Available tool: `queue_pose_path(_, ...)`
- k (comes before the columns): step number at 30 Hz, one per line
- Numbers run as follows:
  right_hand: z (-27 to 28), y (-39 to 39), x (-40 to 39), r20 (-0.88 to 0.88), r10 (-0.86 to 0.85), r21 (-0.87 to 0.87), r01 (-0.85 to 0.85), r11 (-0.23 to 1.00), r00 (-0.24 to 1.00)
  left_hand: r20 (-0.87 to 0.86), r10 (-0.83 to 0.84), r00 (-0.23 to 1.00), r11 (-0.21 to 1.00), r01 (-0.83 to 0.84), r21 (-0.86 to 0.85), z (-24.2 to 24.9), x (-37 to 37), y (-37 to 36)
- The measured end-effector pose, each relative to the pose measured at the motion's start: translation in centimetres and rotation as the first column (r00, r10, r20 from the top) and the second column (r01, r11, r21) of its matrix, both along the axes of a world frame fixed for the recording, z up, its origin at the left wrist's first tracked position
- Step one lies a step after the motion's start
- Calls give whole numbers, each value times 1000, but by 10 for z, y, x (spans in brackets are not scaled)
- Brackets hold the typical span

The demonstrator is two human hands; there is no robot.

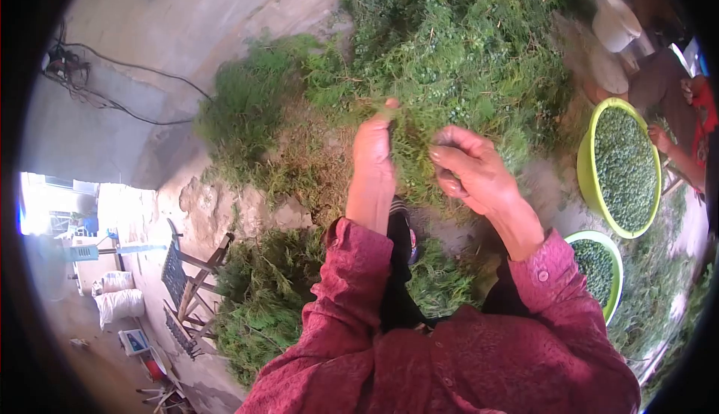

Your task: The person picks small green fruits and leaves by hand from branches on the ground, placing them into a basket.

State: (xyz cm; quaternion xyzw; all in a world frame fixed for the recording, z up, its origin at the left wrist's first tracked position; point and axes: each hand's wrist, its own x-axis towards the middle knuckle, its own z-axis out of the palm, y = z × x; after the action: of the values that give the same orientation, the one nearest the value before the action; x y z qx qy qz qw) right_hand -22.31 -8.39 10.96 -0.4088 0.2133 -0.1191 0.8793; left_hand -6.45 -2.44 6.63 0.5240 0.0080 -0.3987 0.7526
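My left hand (371, 152) is closed, thumb up, around a feathery green sprig (406, 131), which is hard to separate from the greenery behind it. To its right, my right hand (478, 170) has its fingers curled and the thumb pressed toward them; anything in that pinch is too small to make out. The two hands are apart. Beyond them lies a large heap of cut green branches (457, 39) with small round green berries among the leaves.
On the right stand a yellow-green basin (586, 163) and a smaller pale green basin (619, 283), both full of green berries. Another person's hand (660, 138) is beside the larger basin. More branches (258, 294) lie lower left, near a wooden chair (187, 283). A black cable (135, 64) runs at upper left.
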Motion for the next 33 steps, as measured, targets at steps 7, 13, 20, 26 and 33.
queue_pose_path(7,-10,-24,-168,-190,-771,-703,464,539,608,-386,102,917,841,-287,-459,-6,9,8)
queue_pose_path(13,-114,-36,-429,-331,-936,-888,-375,267,119,-346,-178,921,582,-186,-792,6,-14,7)
queue_pose_path(20,-69,-38,-363,-601,-791,-668,-612,423,111,-475,-331,815,470,-294,-832,21,-35,9)
queue_pose_path(26,50,-4,-81,-120,-548,-948,69,312,828,-234,-415,879,453,-23,-891,16,-47,7)
queue_pose_path(33,46,10,12,79,-228,-966,131,224,970,-504,-370,780,683,-139,-717,31,-41,14)
